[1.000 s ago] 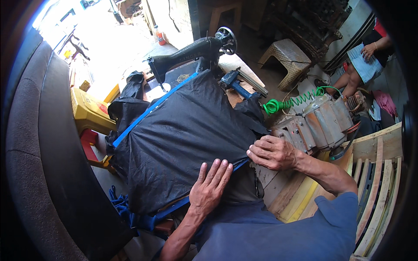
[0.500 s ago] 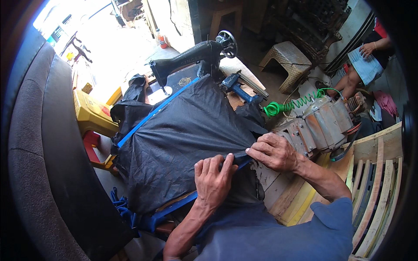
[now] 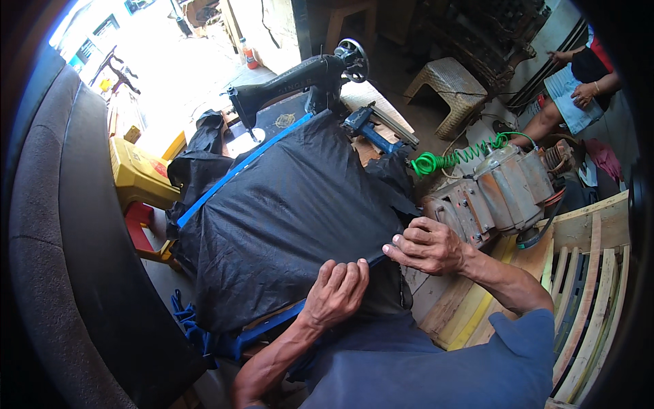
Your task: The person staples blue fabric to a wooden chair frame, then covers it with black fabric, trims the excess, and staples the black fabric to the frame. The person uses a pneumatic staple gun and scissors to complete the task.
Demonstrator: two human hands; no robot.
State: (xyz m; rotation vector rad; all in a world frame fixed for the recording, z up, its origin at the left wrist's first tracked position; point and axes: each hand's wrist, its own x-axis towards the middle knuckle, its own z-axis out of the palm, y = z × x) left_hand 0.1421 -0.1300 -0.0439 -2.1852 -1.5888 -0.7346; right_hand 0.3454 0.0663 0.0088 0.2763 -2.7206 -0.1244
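A wide black cloth is spread over a frame edged with blue strips. My left hand is curled over the cloth's near edge, its fingers closed on the fabric. To its right, my right hand pinches the same cloth near the right corner, thumb and forefinger together. Only a small gap separates the two hands. Folds of the cloth hang down at the left and bunch up at the far right. What lies under the cloth is mostly hidden.
Just beyond the cloth stands a black sewing machine. A blue staple gun lies right of it, near a green coiled hose and a rusty compressor. Sofa back at left, yellow stool, slatted wooden frame, another person at right.
My left hand has come slightly nearer, its forefinger now curled in. The creases running to my right hand have smoothed out. At the right, the other person's arms have shifted.
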